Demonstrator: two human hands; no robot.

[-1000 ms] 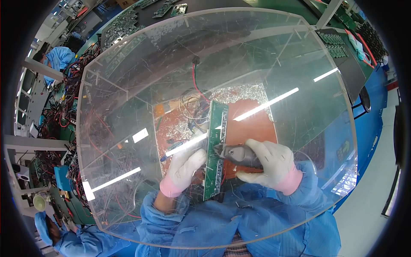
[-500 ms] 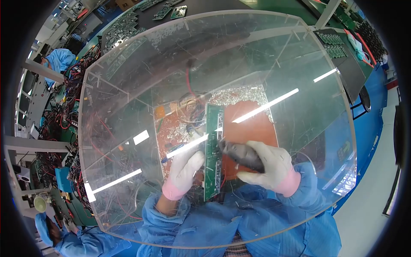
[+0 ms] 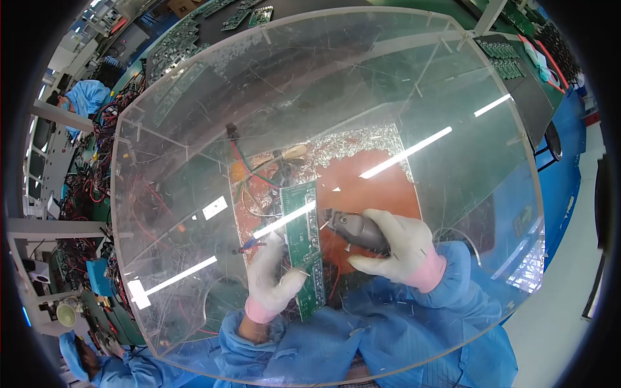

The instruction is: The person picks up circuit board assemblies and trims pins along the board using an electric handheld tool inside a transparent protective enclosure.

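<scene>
Under the clear plastic shield [image 3: 362, 77], my left hand [image 3: 268, 278], in a white glove with a pink cuff, grips a long green circuit board [image 3: 299, 236] by its left edge. The thumb lies across the lower part of the board, which tilts slightly. My right hand [image 3: 407, 249], gloved alike, is closed around a dark grey hand-held power tool [image 3: 359, 231]. The tool's tip points left at the board's right edge, a small gap apart. Wires with a black connector [image 3: 231, 131] run from behind the board's top. Glare strips on the shield hide some detail.
An orange-brown mat [image 3: 375, 174] strewn with silvery clippings [image 3: 362, 137] lies beneath my hands. More circuit boards [image 3: 174, 48] are at the back left and on the right-hand bench [image 3: 504, 58]. Two people in blue work at left, beside tangled cables [image 3: 97, 174].
The board has turned from nearly edge-on to show its flat green face, and it has shifted left and down. My right hand and the tool have moved slightly left.
</scene>
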